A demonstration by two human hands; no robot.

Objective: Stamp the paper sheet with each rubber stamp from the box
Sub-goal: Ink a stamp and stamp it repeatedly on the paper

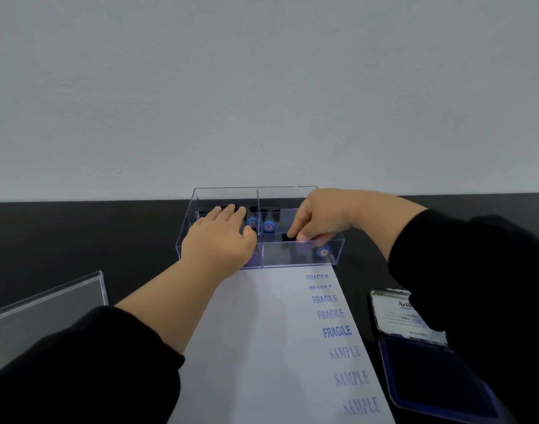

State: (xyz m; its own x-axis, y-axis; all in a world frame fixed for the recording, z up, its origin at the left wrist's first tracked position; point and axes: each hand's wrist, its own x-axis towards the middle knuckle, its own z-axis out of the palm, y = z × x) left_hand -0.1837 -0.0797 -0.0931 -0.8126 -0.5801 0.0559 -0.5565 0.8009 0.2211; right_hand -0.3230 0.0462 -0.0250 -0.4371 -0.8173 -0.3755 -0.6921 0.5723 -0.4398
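Note:
A clear plastic box (pixel 292 191) with a middle divider stands at the far edge of the black table, holding several black rubber stamps with blue round knobs (pixel 268 226). My left hand (pixel 221 237) lies over the box's left compartment, fingers fairly straight, and what it touches is hidden beneath it. My right hand (pixel 318 218) reaches into the right compartment and pinches a black stamp (pixel 288 237) with its fingertips. The white paper sheet (pixel 262 347) lies in front of the box, printed down its right side with blue FRAGILE and SAMPLE marks.
An open blue ink pad (pixel 430 374) with its lid raised lies to the right of the sheet, partly behind my right sleeve. The box's clear lid (pixel 45 313) rests at the left. A pale wall rises behind the table.

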